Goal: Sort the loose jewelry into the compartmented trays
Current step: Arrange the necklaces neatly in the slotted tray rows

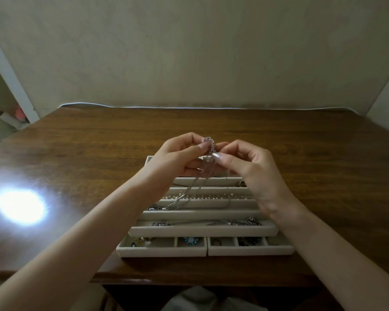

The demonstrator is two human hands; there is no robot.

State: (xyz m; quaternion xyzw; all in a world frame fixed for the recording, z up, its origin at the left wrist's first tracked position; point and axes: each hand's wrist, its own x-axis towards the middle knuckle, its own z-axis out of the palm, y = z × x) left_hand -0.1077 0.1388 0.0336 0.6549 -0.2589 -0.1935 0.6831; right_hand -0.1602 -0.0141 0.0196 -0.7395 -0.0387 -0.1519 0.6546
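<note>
My left hand [177, 158] and my right hand [249, 169] meet above the trays, both pinching a silver chain [209, 145] at its top. The chain hangs down in loops to the long white tray [202, 231], whose slots hold a pearl strand [202, 196] and other silver chains [234, 222]. In front lie two small white compartment trays: the left one [162, 251] holds a blue brooch [191, 240] and a yellowish piece [142, 240], the right one [250, 250] holds dark small pieces.
The trays sit on a dark wooden table [323, 176] against a pale wall. A bright light glare [20, 207] marks the table's left side. The table's near edge [211, 277] is just below the trays.
</note>
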